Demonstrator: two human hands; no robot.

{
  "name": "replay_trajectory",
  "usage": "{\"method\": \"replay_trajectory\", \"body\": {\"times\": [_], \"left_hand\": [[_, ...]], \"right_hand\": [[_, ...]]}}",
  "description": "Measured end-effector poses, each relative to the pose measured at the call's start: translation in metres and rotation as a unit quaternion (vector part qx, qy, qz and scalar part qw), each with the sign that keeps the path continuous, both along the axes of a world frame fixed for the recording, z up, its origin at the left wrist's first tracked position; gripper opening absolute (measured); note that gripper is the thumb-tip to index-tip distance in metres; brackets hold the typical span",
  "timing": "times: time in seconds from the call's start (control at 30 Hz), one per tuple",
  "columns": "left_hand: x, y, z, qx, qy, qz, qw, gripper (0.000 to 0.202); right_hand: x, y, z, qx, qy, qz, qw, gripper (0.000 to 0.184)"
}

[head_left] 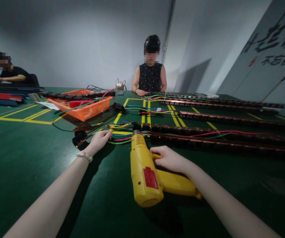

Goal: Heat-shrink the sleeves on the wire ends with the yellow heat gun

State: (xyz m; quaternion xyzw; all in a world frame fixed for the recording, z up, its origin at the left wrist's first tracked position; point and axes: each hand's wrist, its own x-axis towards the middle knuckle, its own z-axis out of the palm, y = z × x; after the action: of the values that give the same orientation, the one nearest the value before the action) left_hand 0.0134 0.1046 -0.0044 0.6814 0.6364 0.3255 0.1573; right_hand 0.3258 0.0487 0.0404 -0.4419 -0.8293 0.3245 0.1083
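My right hand (168, 158) is wrapped around the handle of a yellow heat gun (141, 165) with a red label on its rear. The gun's metal nozzle faces away from me, at the ends of the nearest long dark copper-edged strips (194, 140). Left of the nozzle, my left hand (100, 139) is closed on a bundle of coloured wires (121, 140), yellow, blue, green and red among them. The fingertips partly hide where they grip. A black block-shaped part (80, 139) with copper on it lies just beyond my left wrist.
An orange perforated basket (90, 110) holding strips and wires stands at the back left. More strips (221, 119) lie across the right side of the green table (33, 158), marked with yellow tape. One person (150, 77) sits opposite, another (13, 74) at the far left.
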Motion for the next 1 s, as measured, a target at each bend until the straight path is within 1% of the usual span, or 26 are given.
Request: {"method": "replay_trajectory", "body": {"times": [0.1,0.17,0.27,0.4,0.53,0.63,0.8,1.0], "left_hand": [[0.0,0.0,0.0,0.004,-0.002,-0.002,1.0,0.047],[-0.001,0.0,-0.001,0.004,-0.005,-0.003,1.0,0.047],[0.0,0.0,-0.001,0.004,-0.003,0.001,1.0,0.047],[0.001,0.0,-0.001,0.006,0.008,0.011,1.0,0.047],[0.001,0.002,-0.002,0.014,0.011,0.024,1.0,0.048],[0.0,0.003,-0.004,0.016,0.012,0.023,1.0,0.049],[-0.003,0.006,-0.008,0.013,0.002,0.019,1.0,0.052],[-0.002,0.006,-0.008,0.013,0.012,0.021,1.0,0.055]], "right_hand": [[0.011,0.001,0.0,-0.006,-0.009,-0.034,0.999,0.02],[0.014,0.001,0.0,0.012,-0.031,-0.039,0.999,0.018],[0.013,-0.001,0.0,0.051,-0.07,-0.031,0.996,0.019],[0.007,-0.003,0.002,0.079,-0.127,-0.008,0.989,0.026],[-0.008,-0.008,0.003,0.091,-0.157,0.008,0.983,0.027],[-0.023,-0.011,0.001,0.104,-0.159,0.023,0.982,0.026],[-0.051,-0.015,-0.002,0.144,-0.166,0.049,0.974,0.025],[-0.077,-0.015,-0.003,0.183,-0.162,0.071,0.967,0.023]]}}
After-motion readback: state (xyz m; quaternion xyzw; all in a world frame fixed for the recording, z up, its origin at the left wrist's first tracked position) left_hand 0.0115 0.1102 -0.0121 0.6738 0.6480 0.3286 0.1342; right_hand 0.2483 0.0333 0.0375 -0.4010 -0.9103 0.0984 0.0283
